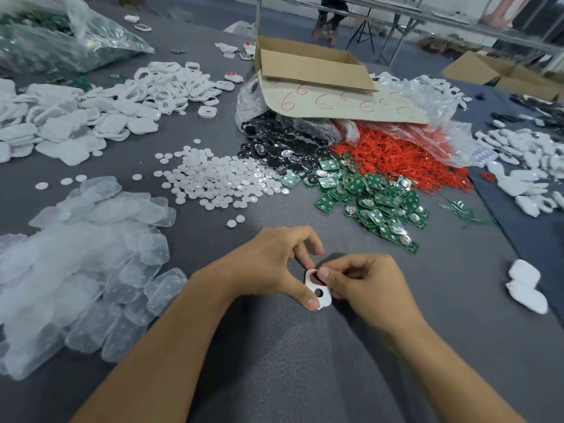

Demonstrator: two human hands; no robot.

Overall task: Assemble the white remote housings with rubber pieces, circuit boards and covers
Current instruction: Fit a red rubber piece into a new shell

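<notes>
I see 2 hands meeting low over the near table. Left hand: grip pinching the housing, thumb at its lower edge. Right hand: grip pinching the housing's top, thumb on the red-rimmed opening. Boards and red rings heaped beyond, well apart.

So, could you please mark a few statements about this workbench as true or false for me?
1. Both the left hand and the right hand hold one white housing. True.
2. The green circuit boards lie left of the hands. False: they lie to the right, beyond the right hand.
3. The cardboard flap bears red sixes. True.
4. The red rubber rings sit in a closed box. False: they spill from a plastic bag onto the table.
</notes>
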